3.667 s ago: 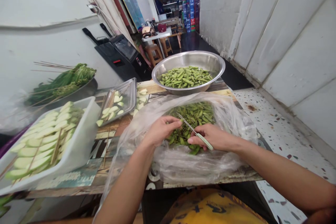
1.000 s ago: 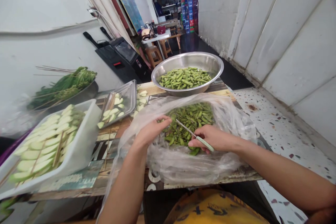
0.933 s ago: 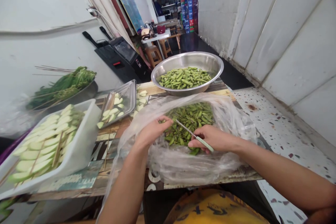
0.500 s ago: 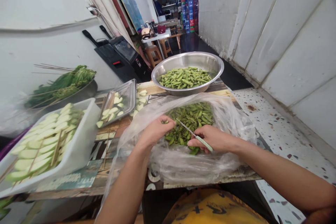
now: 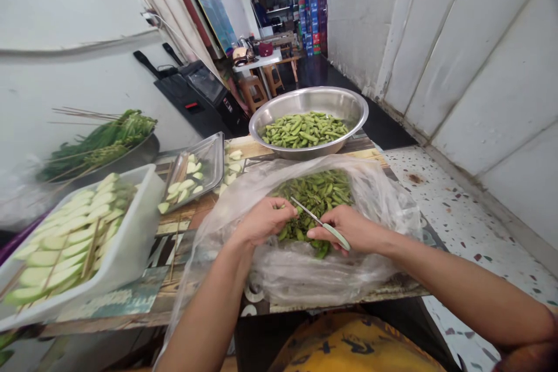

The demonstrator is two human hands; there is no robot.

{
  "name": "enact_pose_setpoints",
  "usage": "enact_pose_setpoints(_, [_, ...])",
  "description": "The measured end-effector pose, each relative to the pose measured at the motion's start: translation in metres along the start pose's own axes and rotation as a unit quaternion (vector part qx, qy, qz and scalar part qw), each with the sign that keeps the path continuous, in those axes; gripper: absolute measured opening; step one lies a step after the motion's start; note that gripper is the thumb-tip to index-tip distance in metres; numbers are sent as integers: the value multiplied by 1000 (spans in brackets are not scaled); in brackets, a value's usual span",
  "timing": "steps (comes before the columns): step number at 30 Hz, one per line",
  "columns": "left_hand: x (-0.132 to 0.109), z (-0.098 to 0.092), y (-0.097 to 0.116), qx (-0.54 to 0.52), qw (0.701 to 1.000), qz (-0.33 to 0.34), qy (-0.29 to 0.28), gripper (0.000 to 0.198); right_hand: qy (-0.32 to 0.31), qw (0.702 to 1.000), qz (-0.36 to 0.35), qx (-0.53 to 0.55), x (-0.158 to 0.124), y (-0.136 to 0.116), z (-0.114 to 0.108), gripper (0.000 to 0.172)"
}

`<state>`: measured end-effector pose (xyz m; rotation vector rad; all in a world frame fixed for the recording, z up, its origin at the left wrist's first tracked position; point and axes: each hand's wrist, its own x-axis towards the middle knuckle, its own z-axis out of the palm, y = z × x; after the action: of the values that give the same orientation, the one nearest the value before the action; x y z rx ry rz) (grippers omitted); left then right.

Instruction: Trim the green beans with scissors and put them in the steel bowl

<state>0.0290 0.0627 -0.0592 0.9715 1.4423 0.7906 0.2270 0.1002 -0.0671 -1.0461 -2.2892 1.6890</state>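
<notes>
My right hand (image 5: 342,226) is closed around the pale green handle of a pair of scissors (image 5: 328,226), whose blades point up and left. By the blade tips, my left hand (image 5: 268,220) pinches a small green soybean pod (image 5: 283,206), mostly covered by the fingers. Both hands are above a clear plastic bag (image 5: 300,276), spread open on the table and full of soybean pods (image 5: 325,189). Behind the bag stands a wide steel basin (image 5: 355,122) with many loose green pods (image 5: 305,129) in it.
On the left, a white plastic tub (image 5: 146,203) holds skewered pale green slices (image 5: 72,238). Beside it a metal tray (image 5: 213,165) carries cut pieces and sticks. Leafy skewered greens (image 5: 100,142) lie in a bowl farther back. A wall (image 5: 471,64) runs along the right.
My left hand has shifted slightly right, closer to the scissors, bringing the pod beside the blade tips. The right hand has barely moved. The view has shifted a little.
</notes>
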Motion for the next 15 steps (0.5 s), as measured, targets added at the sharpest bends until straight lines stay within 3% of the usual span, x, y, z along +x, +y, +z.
enact_pose_setpoints(5, [-7, -2, 4, -44, 999, 20, -17, 27, 20, 998, 24, 63, 6, 3, -5, 47])
enact_pose_setpoints(11, [-37, -1, 31, -198, 973, 8, -121, 24, -16, 994, 4, 110, 8, 8, -6, 47])
enact_pose_setpoints(13, [-38, -2, 56, -225, 970, 20, -85, 21, -10, 992, -7, 125, 8, 8, -5, 47])
enact_pose_setpoints(15, [-25, -6, 90, -228, 970, 81, 1, 17, -4, 991, -16, 134, 7, 8, -4, 47])
